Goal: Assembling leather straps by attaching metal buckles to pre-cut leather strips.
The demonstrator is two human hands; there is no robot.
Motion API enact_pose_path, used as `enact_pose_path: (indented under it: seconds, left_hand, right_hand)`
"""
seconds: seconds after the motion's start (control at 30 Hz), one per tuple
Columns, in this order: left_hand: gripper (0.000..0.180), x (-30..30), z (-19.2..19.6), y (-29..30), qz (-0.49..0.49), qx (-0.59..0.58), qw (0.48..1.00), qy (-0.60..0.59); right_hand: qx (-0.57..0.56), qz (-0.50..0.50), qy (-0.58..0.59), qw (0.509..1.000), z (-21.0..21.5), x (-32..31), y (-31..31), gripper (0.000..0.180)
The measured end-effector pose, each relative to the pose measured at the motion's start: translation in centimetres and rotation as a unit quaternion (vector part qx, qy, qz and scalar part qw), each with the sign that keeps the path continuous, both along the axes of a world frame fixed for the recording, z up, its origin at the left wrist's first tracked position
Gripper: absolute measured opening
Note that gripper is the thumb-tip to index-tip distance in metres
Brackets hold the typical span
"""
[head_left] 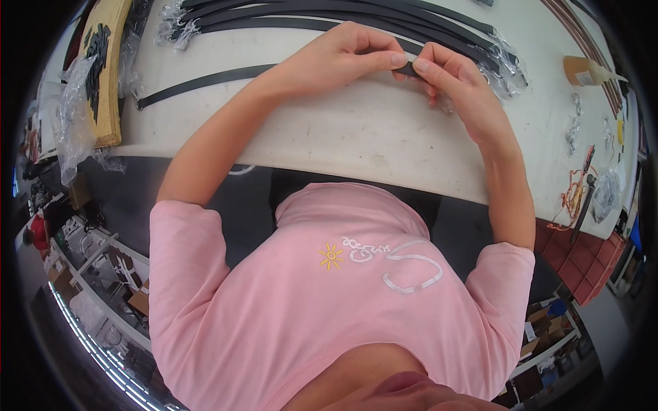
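You pinch one black strap [205, 81] between both hands: left hand [336, 58] and right hand [456, 85] fingers clamped on its end, steadying it above the white table [343, 137], near the bundled straps [329, 17].

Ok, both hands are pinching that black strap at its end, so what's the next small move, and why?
Probably slide the left hand back along the black strap to straighten it: the right hand already pinches its end, and the rest trails loose across the white table.
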State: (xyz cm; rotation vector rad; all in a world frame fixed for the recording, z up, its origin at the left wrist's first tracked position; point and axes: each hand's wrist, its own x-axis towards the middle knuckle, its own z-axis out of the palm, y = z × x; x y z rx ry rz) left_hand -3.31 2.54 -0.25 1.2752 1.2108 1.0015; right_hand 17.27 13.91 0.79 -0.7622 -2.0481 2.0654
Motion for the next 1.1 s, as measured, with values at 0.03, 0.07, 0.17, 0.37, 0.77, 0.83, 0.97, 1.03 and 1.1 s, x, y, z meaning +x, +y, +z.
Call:
enact_pose_path:
  seconds: [0.03, 0.07, 0.17, 0.37, 0.77, 0.83, 0.97, 1.03, 1.1]
  left_hand:
    - [0.027, -0.1, 0.0, 0.0, 0.004, -0.017, 1.000, -0.007]
    - [0.027, -0.2, -0.1, 0.0, 0.008, -0.034, 0.999, -0.015]
    - [0.028, -0.2, -0.9, -0.1, 0.006, -0.020, 1.000, -0.003]
    - [0.029, -0.2, -0.7, 0.0, -0.009, -0.004, 1.000, 0.026]
    - [0.031, 0.0, -0.5, 0.1, 0.019, -0.003, 0.999, 0.042]
    - [0.031, -0.1, -0.7, 0.0, 0.018, 0.001, 0.999, 0.047]
    - [0.030, -0.1, -0.8, 0.1, 0.007, 0.001, 0.997, 0.073]
    - [0.030, -0.1, -1.0, 0.3, 0.002, 0.024, 0.999, 0.048]
    - [0.030, -0.2, -1.0, 0.4, -0.003, 0.016, 0.998, 0.055]
  right_hand:
    - [-0.016, -0.003, -0.023, 1.000, 0.2, 0.0, 0.1, 0.028]
    - [-0.032, -0.006, -0.046, 0.998, 0.4, 0.0, 0.2, 0.031]
    - [-0.010, 0.010, -0.069, 0.998, 1.7, -0.1, 0.0, 0.035]
    - [0.041, 0.055, -0.042, 0.997, -0.1, 0.5, 0.6, 0.030]
    - [0.043, 0.026, -0.059, 0.997, 0.3, 0.9, 0.9, 0.032]
    - [0.142, 0.024, -0.087, 0.986, 1.0, 0.5, 0.2, 0.034]
    - [0.147, 0.016, -0.109, 0.983, 0.5, 0.2, -0.1, 0.032]
    - [0.107, 0.009, -0.052, 0.993, -0.2, 0.3, 0.2, 0.030]
    - [0.100, 0.003, -0.059, 0.993, 0.0, 0.4, 0.2, 0.029]
